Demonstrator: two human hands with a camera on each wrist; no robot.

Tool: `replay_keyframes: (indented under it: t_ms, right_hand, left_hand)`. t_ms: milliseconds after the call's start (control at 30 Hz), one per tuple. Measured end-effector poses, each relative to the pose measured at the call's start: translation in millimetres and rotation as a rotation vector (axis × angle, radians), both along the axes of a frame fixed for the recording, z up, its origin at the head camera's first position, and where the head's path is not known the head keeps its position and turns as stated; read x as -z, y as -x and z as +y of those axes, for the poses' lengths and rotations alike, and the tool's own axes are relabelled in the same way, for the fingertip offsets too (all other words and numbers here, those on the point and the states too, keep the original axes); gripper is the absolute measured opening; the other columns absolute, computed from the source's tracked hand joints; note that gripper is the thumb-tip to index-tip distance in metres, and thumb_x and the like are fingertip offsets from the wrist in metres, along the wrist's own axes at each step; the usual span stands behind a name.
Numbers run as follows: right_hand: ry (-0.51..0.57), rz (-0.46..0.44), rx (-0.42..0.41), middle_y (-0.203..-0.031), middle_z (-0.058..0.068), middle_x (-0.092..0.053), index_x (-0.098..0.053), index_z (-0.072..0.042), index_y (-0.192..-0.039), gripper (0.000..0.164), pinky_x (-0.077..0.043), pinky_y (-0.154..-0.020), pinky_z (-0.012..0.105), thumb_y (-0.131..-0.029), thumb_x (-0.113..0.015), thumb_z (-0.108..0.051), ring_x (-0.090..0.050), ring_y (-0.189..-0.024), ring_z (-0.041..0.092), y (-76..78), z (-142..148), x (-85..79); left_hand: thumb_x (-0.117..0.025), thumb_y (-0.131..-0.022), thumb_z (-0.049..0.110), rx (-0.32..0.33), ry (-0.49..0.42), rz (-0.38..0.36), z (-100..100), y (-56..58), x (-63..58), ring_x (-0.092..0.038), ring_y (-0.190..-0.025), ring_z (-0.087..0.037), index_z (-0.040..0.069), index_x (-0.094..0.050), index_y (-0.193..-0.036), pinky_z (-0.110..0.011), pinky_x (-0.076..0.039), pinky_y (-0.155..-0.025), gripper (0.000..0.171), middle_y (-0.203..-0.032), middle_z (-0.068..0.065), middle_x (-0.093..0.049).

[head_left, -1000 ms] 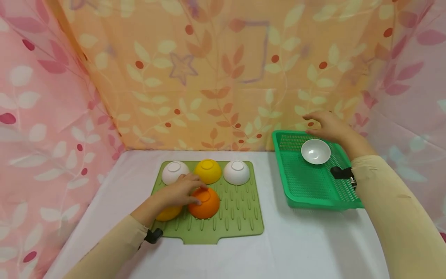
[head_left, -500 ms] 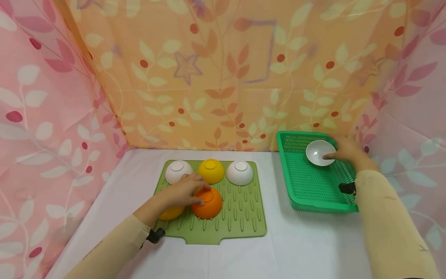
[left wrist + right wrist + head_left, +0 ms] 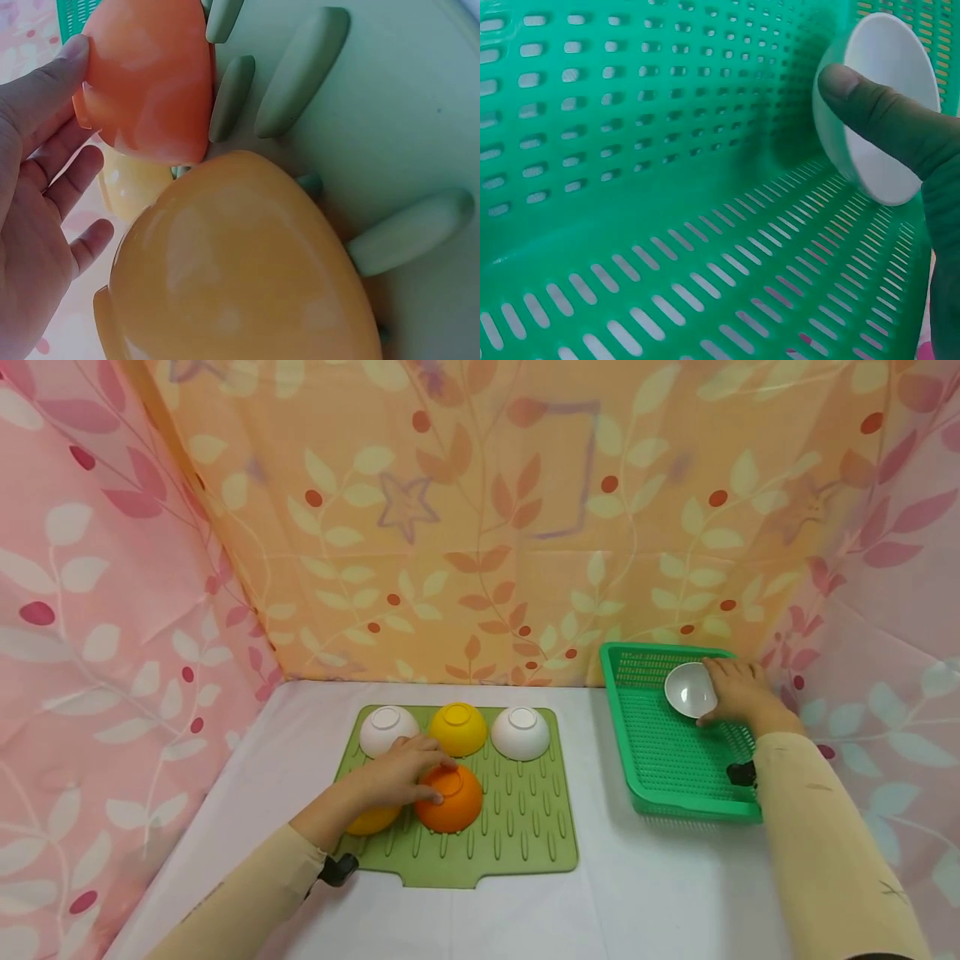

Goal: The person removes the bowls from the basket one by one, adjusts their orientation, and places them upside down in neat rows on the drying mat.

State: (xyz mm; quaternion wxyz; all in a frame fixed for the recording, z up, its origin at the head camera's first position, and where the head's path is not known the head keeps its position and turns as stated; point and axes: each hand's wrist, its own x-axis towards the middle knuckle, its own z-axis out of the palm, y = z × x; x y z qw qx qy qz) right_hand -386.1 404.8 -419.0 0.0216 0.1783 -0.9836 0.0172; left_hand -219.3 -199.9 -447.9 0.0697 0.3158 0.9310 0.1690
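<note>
In the head view my left hand [image 3: 397, 774] holds an upside-down orange bowl [image 3: 457, 810] by its base. The left wrist view shows the thumb [image 3: 71, 60] against the bowl's foot; some fingertips there are hidden. A yellow-orange bowl [image 3: 373, 820] lies upside down beneath that wrist, partly covered. At the right, my right hand [image 3: 738, 697] grips the rim of a small white bowl [image 3: 684, 689] inside a green plastic basket [image 3: 621, 752]. The right wrist view shows the thumb lying across this bowl [image 3: 889, 60], which is tilted on its side; the other fingers are out of sight.
A green ribbed drying mat [image 3: 517, 852] lies on the white-covered table [image 3: 540, 918]. Along its back edge stand a white bowl [image 3: 382, 735], a yellow bowl [image 3: 459, 731] and another white bowl [image 3: 520, 735], all upside down. Patterned curtains [image 3: 450, 568] enclose the table's back and sides.
My right hand has come down from above the basket's back edge and taken hold of the white bowl. The left hand stays at the orange bowl; the view has shifted slightly.
</note>
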Motion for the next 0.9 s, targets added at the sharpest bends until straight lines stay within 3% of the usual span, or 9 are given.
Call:
replay_keyframes:
  t_ms: [333, 567, 700, 900]
  right_hand:
    - [-0.009, 0.032, 0.042, -0.145, 0.038, -0.033, -0.027, 0.012, -0.151, 0.122, -0.005, -0.111, 0.078, -0.064, -0.095, -0.04, -0.024, -0.135, 0.06, -1.4, -4, 7.9]
    - [0.106, 0.092, 0.074, -0.13, 0.039, -0.037, -0.038, 0.014, -0.139, 0.112, -0.005, -0.105, 0.075, -0.064, -0.093, -0.047, -0.024, -0.124, 0.061, -0.4, -10, 8.5]
    - [0.183, 0.155, 0.07, -0.128, 0.037, -0.038, -0.044, 0.012, -0.135, 0.107, -0.007, -0.105, 0.073, -0.062, -0.095, -0.047, -0.027, -0.121, 0.059, -1.6, -26, -6.0]
    - [0.273, 0.222, 0.102, -0.135, 0.036, -0.037, -0.04, 0.004, -0.145, 0.112, -0.011, -0.105, 0.072, -0.064, -0.093, -0.053, -0.027, -0.127, 0.056, -9.1, -64, -40.5]
  left_hand:
    - [-0.082, -0.087, 0.04, 0.008, -0.004, 0.01, -1, -1.3, 1.5, -0.048, -0.12, -0.015, 0.024, -0.067, -0.132, -0.047, -0.033, -0.106, 0.05, -0.123, 0.009, -0.059]
    - [-0.08, -0.088, 0.041, 0.003, -0.005, -0.007, 1, -2.1, 0.9, -0.047, -0.12, -0.013, 0.025, -0.067, -0.132, -0.045, -0.032, -0.107, 0.049, -0.122, 0.011, -0.058]
    - [-0.079, -0.089, 0.041, -0.002, -0.001, -0.01, 0, -2.2, 2.6, -0.046, -0.119, -0.012, 0.026, -0.067, -0.132, -0.045, -0.031, -0.107, 0.048, -0.122, 0.012, -0.058]
    - [-0.08, -0.088, 0.041, -0.01, -0.015, -0.012, -2, -2.2, 2.6, -0.046, -0.119, -0.012, 0.027, -0.067, -0.132, -0.044, -0.03, -0.107, 0.048, -0.121, 0.013, -0.057]
